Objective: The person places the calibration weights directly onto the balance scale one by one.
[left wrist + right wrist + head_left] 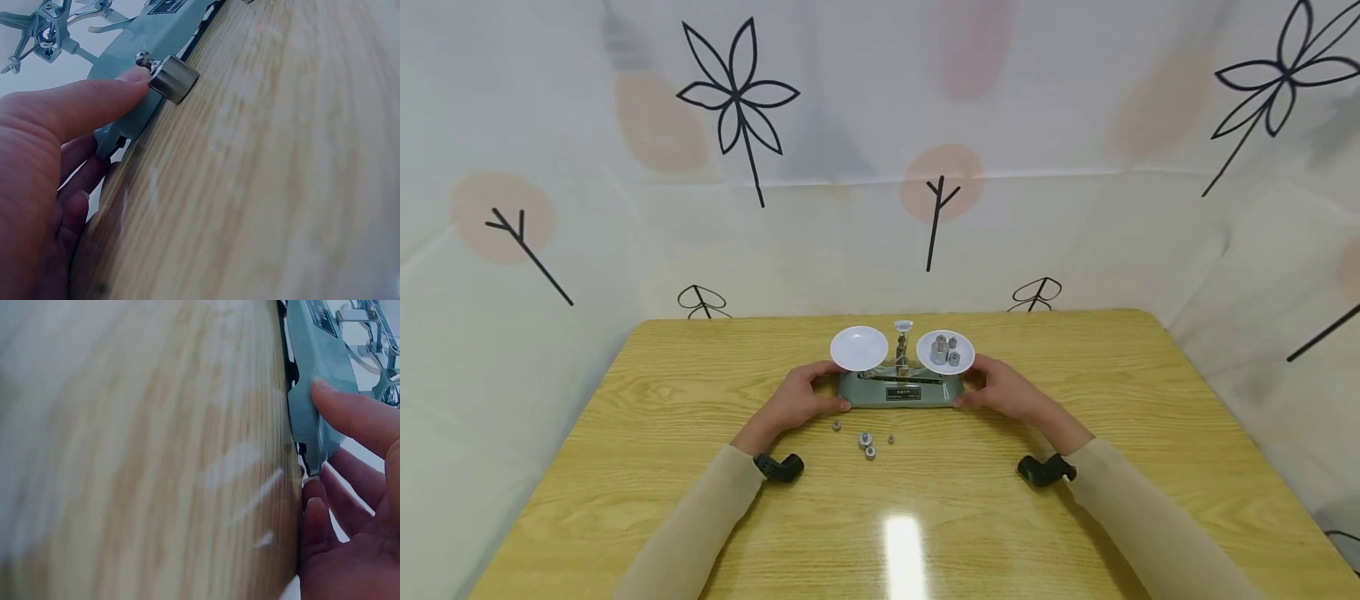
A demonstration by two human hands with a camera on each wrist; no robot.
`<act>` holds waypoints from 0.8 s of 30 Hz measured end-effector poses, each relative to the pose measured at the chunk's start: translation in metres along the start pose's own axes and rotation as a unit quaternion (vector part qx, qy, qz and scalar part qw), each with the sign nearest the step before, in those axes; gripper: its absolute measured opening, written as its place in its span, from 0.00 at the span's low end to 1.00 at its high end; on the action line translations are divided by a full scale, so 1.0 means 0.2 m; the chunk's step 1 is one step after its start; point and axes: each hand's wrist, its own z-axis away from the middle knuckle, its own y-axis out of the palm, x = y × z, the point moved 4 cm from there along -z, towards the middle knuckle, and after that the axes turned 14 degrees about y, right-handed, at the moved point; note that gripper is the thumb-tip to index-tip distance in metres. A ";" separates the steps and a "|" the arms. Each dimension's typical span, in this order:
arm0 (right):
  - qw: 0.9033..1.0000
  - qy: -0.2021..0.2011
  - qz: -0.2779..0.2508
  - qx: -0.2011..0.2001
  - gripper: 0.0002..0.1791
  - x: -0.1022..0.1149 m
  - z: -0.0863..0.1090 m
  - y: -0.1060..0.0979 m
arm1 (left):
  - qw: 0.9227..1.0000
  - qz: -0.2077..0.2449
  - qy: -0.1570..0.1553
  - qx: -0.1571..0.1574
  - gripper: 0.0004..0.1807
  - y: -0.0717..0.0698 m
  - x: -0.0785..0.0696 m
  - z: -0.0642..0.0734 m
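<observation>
A balance scale with a grey-green base (868, 392) stands on the table. Its left white pan (859, 348) holds nothing visible; the right white pan (967, 346) carries several metal weights (938, 353). At the base's left end, my left hand (797, 396) grips it, thumb in front and fingers around the end and behind. My right hand (1003, 390) holds the opposite end the same way, its thumb (350, 412) against the front face in the right wrist view. A metal weight (175, 80) appears close to the left thumb in the left wrist view.
In front of the scale, several loose weights lie on the wooden table (700, 433): a larger one (865, 439), a smaller one (870, 452) beside it, and tiny ones to either side. A patterned cloth (850, 233) hangs behind the table's far edge.
</observation>
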 end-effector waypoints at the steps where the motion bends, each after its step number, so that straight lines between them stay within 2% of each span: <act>1: 1.000 0.003 -0.005 0.002 0.32 -0.01 0.00 0.00 | 1.000 0.000 0.001 0.001 0.31 0.00 0.00 0.00; 8: 1.000 -0.003 -0.017 0.012 0.36 -0.02 0.00 0.00 | 1.000 0.003 0.000 -0.002 0.31 0.01 0.00 -0.01; 15: 1.000 0.007 -0.024 0.016 0.34 -0.03 -0.01 0.00 | 1.000 0.007 -0.002 0.008 0.31 0.01 0.01 -0.01; 20: 1.000 0.015 -0.023 0.012 0.33 -0.02 -0.01 -0.01 | 1.000 0.021 0.018 0.000 0.28 -0.01 -0.01 -0.02; 24: 1.000 0.012 -0.016 0.010 0.32 -0.02 -0.01 0.00 | 0.999 0.014 0.032 -0.013 0.24 -0.03 -0.03 -0.01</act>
